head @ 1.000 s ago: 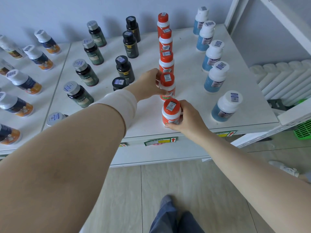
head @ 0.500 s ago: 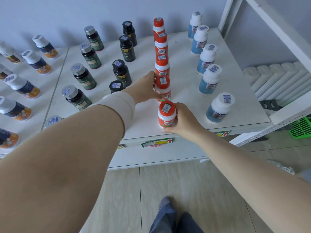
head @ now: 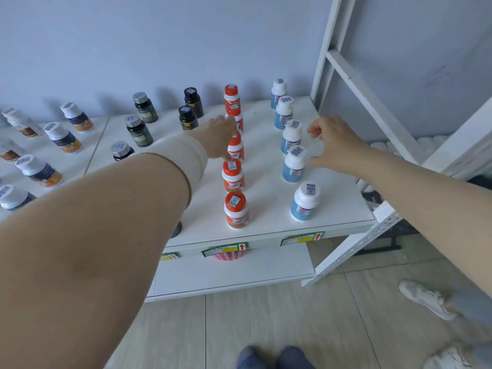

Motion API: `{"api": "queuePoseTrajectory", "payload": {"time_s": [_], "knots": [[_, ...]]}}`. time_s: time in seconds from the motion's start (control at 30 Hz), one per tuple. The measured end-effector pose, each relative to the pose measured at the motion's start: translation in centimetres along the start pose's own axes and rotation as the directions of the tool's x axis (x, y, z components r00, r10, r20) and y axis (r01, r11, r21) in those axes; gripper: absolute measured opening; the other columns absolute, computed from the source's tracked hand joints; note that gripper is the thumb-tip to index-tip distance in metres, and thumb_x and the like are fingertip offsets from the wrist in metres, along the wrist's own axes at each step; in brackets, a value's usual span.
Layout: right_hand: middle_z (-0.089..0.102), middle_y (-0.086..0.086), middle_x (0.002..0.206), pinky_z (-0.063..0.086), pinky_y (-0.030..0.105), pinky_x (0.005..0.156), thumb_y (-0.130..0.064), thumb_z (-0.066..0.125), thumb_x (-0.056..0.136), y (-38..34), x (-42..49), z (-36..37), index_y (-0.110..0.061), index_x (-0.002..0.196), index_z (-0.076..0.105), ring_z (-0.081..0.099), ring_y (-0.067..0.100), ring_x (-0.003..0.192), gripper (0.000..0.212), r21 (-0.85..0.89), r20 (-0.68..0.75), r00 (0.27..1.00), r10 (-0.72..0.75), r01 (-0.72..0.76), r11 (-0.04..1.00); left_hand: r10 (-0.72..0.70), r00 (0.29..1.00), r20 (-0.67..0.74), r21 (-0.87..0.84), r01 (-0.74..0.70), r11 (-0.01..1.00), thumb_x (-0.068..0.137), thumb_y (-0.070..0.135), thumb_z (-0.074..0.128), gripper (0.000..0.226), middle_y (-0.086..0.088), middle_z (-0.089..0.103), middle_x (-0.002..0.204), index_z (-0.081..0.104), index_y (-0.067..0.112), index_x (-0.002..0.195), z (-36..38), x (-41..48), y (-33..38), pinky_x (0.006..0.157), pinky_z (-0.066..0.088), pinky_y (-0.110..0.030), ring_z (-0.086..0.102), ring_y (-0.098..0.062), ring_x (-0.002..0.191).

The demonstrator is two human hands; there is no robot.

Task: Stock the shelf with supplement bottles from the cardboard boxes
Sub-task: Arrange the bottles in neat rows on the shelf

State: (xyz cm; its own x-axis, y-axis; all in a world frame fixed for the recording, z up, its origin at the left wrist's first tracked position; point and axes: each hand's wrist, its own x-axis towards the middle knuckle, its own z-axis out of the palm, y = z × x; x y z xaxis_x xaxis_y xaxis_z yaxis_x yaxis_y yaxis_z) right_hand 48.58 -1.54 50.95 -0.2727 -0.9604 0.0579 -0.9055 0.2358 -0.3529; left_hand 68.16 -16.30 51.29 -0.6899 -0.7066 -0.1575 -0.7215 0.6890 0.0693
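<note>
A row of red-capped orange supplement bottles runs front to back on the white shelf (head: 335,206); the nearest one (head: 235,210) stands free at the front edge. My left hand (head: 219,137) lies along the left side of the row's middle bottles (head: 235,149), fingers stretched and touching them, gripping none. My right hand (head: 336,146) hovers with curled, spread fingers just right of the blue bottles with white caps (head: 294,163), holding nothing. No cardboard box is in view.
Dark green bottles (head: 139,130), black bottles (head: 187,117) and navy-orange bottles (head: 62,137) stand in rows to the left. White shelf uprights (head: 326,62) rise at the right. A pink basket (head: 226,255) sits under the shelf. White shoes (head: 426,299) rest on the tiled floor.
My right hand let go of the front orange bottle and moved right to the blue row. My left hand slid farther back along the orange row. The camera tilted up.
</note>
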Motion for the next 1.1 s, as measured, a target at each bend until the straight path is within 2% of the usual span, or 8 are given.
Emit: {"api": "queuePoseTrajectory", "payload": {"time_s": [0.1, 0.27, 0.5, 0.67, 0.8, 0.9, 1.0, 1.1], "knots": [[0.049, 0.016, 0.123, 0.033, 0.033, 0.096, -0.01, 0.073, 0.07, 3.0, 0.5, -1.2, -0.002, 0.119, 0.046, 0.041, 0.031, 0.117, 0.056, -0.074, 0.047, 0.999, 0.017, -0.014, 0.997, -0.006, 1.0, 0.014, -0.009, 0.006, 1.0, 0.077, 0.027, 0.076, 0.064, -0.011, 0.053, 0.122, 0.042, 0.011, 0.129, -0.1, 0.6, 2.4, 0.094, 0.049, -0.041, 0.055, -0.029, 0.104], [0.046, 0.018, 0.124, 0.035, 0.033, 0.097, -0.007, 0.072, 0.069, 6.0, -0.8, -0.6, -0.001, 0.119, 0.046, 0.043, 0.033, 0.116, 0.057, -0.145, 0.169, 0.985, -0.041, 0.066, 0.987, -0.019, 0.998, 0.065, -0.068, 0.024, 0.997, 0.078, 0.027, 0.075, 0.063, -0.01, 0.051, 0.127, 0.042, 0.01, 0.13, 0.8, 1.7, 6.5, 0.097, 0.047, -0.04, 0.053, -0.029, 0.11], [0.041, 0.016, 0.127, 0.033, 0.027, 0.091, -0.008, 0.071, 0.074, 7.4, -2.1, 0.9, -0.003, 0.123, 0.043, 0.043, 0.029, 0.12, 0.057, -0.116, 0.223, 0.972, -0.076, 0.104, 0.988, -0.008, 0.997, 0.077, -0.113, 0.017, 0.993, 0.075, 0.028, 0.077, 0.064, -0.012, 0.052, 0.124, 0.043, 0.008, 0.125, 2.9, 3.2, 9.2, 0.098, 0.044, -0.04, 0.05, -0.029, 0.112], [0.042, 0.013, 0.126, 0.036, 0.03, 0.095, -0.019, 0.078, 0.07, 7.2, -3.3, 2.5, -0.005, 0.123, 0.042, 0.044, 0.026, 0.116, 0.065, 0.0, 0.246, 0.967, -0.067, 0.069, 0.998, 0.001, 0.997, 0.077, -0.217, 0.015, 0.976, 0.073, 0.028, 0.079, 0.071, -0.011, 0.052, 0.127, 0.039, 0.01, 0.129, 4.0, 4.0, 9.9, 0.098, 0.044, -0.042, 0.051, -0.028, 0.112], [0.044, 0.007, 0.122, 0.037, 0.026, 0.093, -0.028, 0.083, 0.064, 6.5, -5.1, 5.3, -0.009, 0.123, 0.042, 0.045, 0.02, 0.112, 0.075, 0.185, 0.228, 0.974, -0.013, -0.03, 0.982, 0.003, 0.997, 0.082, -0.319, 0.024, 0.947, 0.073, 0.027, 0.079, 0.078, -0.011, 0.05, 0.132, 0.035, 0.008, 0.134, 5.0, 5.0, 10.4, 0.098, 0.042, -0.036, 0.05, -0.027, 0.117], [0.044, 0.004, 0.122, 0.034, 0.02, 0.088, -0.029, 0.086, 0.06, 6.1, -6.1, 7.9, -0.01, 0.123, 0.042, 0.044, 0.017, 0.112, 0.08, 0.291, 0.184, 0.982, 0.039, -0.093, 0.952, -0.034, 0.996, 0.086, -0.395, 0.065, 0.916, 0.074, 0.026, 0.078, 0.076, -0.01, 0.051, 0.131, 0.035, 0.008, 0.134, 5.9, 5.5, 10.8, 0.092, 0.04, -0.031, 0.05, -0.026, 0.117], [0.047, 0.004, 0.118, 0.034, 0.019, 0.085, -0.03, 0.086, 0.059, 5.8, -6.2, 9.6, -0.01, 0.121, 0.045, 0.046, 0.018, 0.109, 0.077, 0.349, 0.112, 0.991, 0.068, -0.103, 0.932, -0.073, 0.993, 0.092, -0.464, 0.108, 0.879, 0.076, 0.027, 0.076, 0.07, -0.007, 0.052, 0.129, 0.037, 0.01, 0.132, 6.7, 5.8, 11.3, 0.086, 0.036, -0.026, 0.051, -0.024, 0.114], [0.053, 0.005, 0.112, 0.035, 0.019, 0.079, -0.027, 0.085, 0.061, 5.8, -6.1, 10.6, -0.008, 0.114, 0.05, 0.052, 0.019, 0.103, 0.066, 0.412, 0.081, 0.994, 0.076, -0.103, 0.905, -0.1, 0.992, 0.08, -0.513, 0.127, 0.849, 0.078, 0.026, 0.074, 0.063, -0.005, 0.054, 0.126, 0.041, 0.011, 0.13, 7.4, 6.1, 11.8, 0.084, 0.035, -0.024, 0.051, -0.02, 0.105]]}}
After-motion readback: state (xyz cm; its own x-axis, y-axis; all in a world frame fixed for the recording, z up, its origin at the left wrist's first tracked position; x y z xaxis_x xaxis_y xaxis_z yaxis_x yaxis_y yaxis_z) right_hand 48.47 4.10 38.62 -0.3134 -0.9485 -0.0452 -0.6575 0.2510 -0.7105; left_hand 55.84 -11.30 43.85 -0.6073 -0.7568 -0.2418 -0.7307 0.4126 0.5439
